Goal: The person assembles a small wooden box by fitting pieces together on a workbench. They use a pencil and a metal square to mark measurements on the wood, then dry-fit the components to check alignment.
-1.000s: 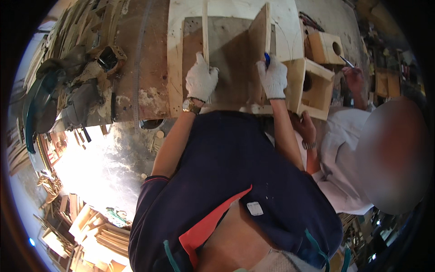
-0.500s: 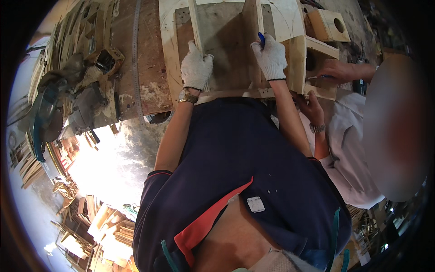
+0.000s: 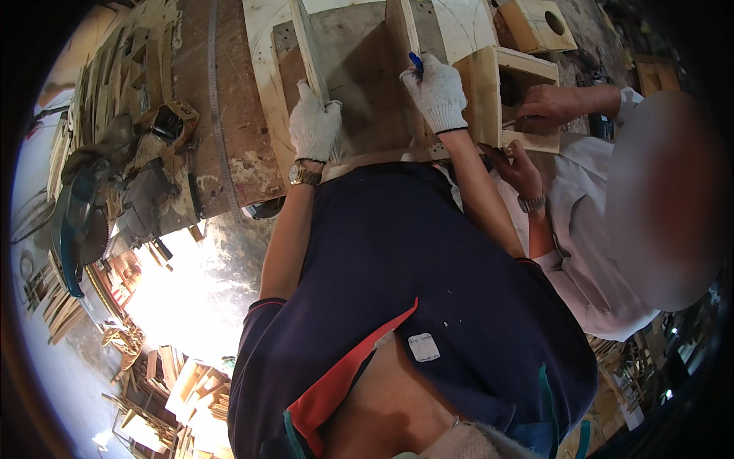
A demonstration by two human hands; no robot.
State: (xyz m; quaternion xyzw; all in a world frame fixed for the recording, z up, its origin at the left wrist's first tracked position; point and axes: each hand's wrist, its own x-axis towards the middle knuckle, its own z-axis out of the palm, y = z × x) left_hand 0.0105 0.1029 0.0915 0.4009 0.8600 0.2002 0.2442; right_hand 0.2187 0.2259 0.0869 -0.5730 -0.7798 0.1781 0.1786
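Observation:
My left hand (image 3: 316, 128), in a white knit glove, grips the near end of an upright wooden board (image 3: 307, 47). Its index finger lies along the board and its thumb sticks out to the right. My right hand (image 3: 439, 95), gloved too, is closed around a blue pen (image 3: 416, 63) beside a second upright board (image 3: 401, 29). Both boards stand on edge, roughly parallel, over a flat wooden panel (image 3: 368, 99). The fingertips of my right hand are partly hidden, so I cannot tell whether they touch the board.
At the right, a co-worker's hand (image 3: 544, 105) reaches into an open wooden box (image 3: 478, 96); another box with a round hole (image 3: 535, 27) stands behind. A long metal ruler (image 3: 215, 99) lies on the bench to the left, near a circular-blade saw (image 3: 80, 229). Wood offcuts (image 3: 191, 390) lie lower left.
The whole view has shifted, so the bench and boards sit further left. My hands keep their places on the boards. The co-worker's upper hand has moved slightly further into the box.

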